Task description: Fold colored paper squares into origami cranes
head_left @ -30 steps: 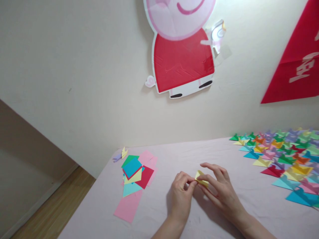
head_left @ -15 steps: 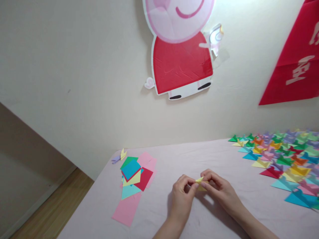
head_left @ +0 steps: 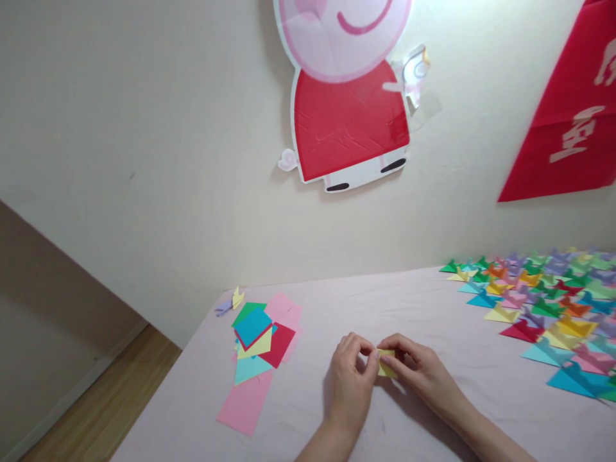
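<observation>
A small folded piece of yellow paper point(head_left: 386, 370) is pinched between my two hands, just above the cloth-covered table. My left hand point(head_left: 353, 372) grips its left edge between thumb and fingertips. From the other side, my right hand point(head_left: 418, 367) holds it with the thumb on the near face and the fingers behind. The fingertips cover part of the folds.
To the left lies a loose pile of coloured paper squares point(head_left: 253, 328), with small folded purple and yellow pieces point(head_left: 237, 299) behind it. Rows of folded paper birds point(head_left: 543, 310) fill the right side. A wall with a cartoon pig cutout point(head_left: 351, 122) rises behind the table point(head_left: 317, 410).
The yellow paper has turned between my fingers and now shows a flatter, squarer face. My right hand has shifted slightly left, and the view has moved a little.
</observation>
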Available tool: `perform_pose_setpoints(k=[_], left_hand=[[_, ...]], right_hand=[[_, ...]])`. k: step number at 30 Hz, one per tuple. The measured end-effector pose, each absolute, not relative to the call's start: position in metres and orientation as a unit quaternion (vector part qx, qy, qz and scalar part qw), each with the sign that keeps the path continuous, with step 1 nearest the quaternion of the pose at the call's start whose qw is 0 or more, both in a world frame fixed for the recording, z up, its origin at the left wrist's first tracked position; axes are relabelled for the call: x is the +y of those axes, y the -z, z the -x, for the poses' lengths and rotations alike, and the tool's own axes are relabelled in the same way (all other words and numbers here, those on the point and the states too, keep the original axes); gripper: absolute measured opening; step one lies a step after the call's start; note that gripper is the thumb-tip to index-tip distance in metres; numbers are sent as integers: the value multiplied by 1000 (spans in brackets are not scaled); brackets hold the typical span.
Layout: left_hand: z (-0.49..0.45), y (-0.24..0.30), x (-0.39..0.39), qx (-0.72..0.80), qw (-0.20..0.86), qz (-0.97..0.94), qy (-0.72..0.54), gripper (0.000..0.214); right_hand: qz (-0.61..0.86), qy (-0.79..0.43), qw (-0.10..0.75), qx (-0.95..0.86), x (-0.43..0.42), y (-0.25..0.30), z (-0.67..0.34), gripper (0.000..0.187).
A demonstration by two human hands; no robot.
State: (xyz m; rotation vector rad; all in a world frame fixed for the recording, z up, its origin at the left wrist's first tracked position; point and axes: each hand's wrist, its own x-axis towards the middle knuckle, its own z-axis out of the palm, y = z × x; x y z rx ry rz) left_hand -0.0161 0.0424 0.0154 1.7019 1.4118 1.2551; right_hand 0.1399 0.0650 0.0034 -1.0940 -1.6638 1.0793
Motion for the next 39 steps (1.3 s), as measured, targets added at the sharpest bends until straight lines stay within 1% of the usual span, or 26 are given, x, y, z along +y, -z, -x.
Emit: perform_pose_setpoints(k=[3, 6, 9, 13, 16, 19, 25, 31, 34, 37, 39], left_hand=[[15, -17, 41, 540, 312, -631, -461, 12], [15, -16, 42, 542, 348, -618, -452, 10], [16, -13, 44, 551, 368, -611, -433, 13], [16, -9, 46, 562, 374, -602, -427, 16], [17, -8, 47, 564, 372, -603, -425, 13], [16, -8, 46, 559, 368, -616, -416, 14], [12, -7, 44, 561, 320, -664, -376, 17], [9, -10, 40, 593, 286, -663, -355, 25], [12, -15, 37, 605, 237, -684, -332, 27], [16, -20, 33, 615, 173, -715, -283, 28], [18, -22, 29, 623, 136, -725, -259, 17]], right_hand=[[436, -462, 423, -646, 63, -6, -138, 32], [431, -497, 447, -606, 65, -7, -139, 37], [422, -533, 463, -568, 69, -7, -142, 41], [415, -541, 456, -573, 70, -7, -143, 39], [408, -508, 459, -604, 68, -6, -141, 34], [411, -472, 459, -630, 67, -7, -140, 35], [449, -469, 477, -593, 68, -7, -142, 42], [481, -430, 477, -597, 67, -6, -141, 36], [493, -370, 449, -648, 66, -5, -140, 31], [515, -281, 396, -706, 64, -5, -139, 23], [517, -224, 356, -746, 63, -5, -138, 18]])
